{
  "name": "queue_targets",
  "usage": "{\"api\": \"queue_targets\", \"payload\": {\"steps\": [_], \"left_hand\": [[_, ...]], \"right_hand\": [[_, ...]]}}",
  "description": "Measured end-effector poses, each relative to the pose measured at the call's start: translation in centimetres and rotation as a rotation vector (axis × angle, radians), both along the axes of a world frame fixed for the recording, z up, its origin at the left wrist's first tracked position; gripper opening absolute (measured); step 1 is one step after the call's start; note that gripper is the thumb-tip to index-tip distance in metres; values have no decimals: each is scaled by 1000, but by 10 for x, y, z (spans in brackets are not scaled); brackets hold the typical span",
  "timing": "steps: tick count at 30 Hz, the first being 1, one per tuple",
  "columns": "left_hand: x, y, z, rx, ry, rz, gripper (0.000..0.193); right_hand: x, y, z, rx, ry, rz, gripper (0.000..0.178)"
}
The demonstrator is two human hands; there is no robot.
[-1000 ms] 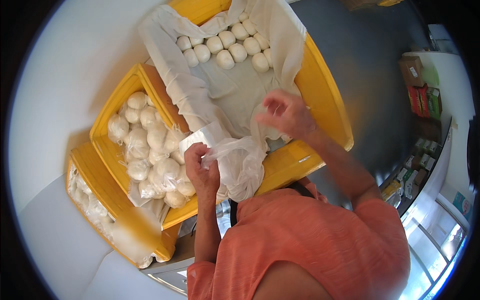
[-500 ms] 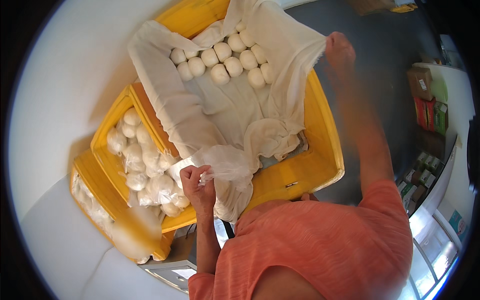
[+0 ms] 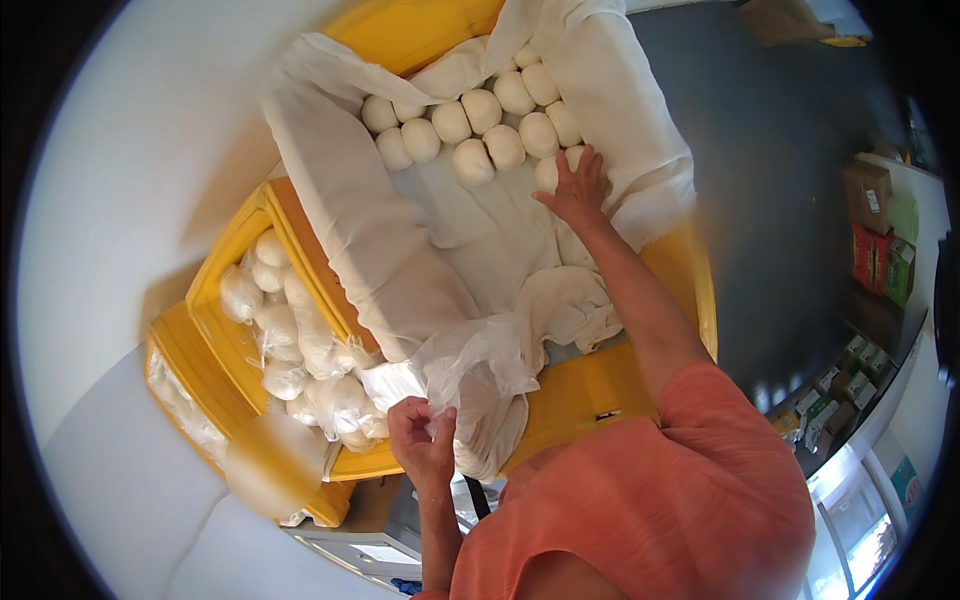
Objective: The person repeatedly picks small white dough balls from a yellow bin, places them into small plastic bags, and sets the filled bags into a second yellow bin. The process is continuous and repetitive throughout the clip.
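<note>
My left hand (image 3: 423,440) is closed on the gathered edge of a clear plastic bag (image 3: 480,350), which hangs limp over the near left rim of a large yellow crate (image 3: 570,425). A white cloth (image 3: 345,220) lines that crate. Round white steamed buns (image 3: 452,122) sit in rows at its far end. My right hand (image 3: 580,187) reaches in with its fingers spread, at the rightmost buns of the nearest row. It partly covers one bun; whether it presses on it, I cannot tell.
Left of the big crate, a smaller yellow crate (image 3: 222,285) holds bagged buns (image 3: 285,335). Beneath it another yellow crate (image 3: 190,370) holds more bags. A pale wall (image 3: 110,210) rises on the left. Boxes (image 3: 868,195) stand at the far right, beyond a dark floor (image 3: 770,170).
My right hand has let go of the cloth's right edge and moved down and left to the buns. The cloth now drapes over the crate's right side. My left hand still holds the bag.
</note>
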State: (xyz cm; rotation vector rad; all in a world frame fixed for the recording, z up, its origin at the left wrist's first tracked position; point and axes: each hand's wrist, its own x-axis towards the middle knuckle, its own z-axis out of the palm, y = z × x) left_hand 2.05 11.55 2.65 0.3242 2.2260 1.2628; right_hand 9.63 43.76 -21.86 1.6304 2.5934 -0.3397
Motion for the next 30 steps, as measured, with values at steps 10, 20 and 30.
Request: {"api": "queue_targets", "payload": {"steps": [10,20,30], "left_hand": [[2,-8,12,22,35,-20,20],[-12,-24,16,77,172,-70,10],[-40,-30,4,98,168,-42,13]], "right_hand": [[5,33,-45,-49,84,145,63],[70,12,-12,-86,-342,978,49],[75,-67,189,-1083,1404,-94,69]]}}
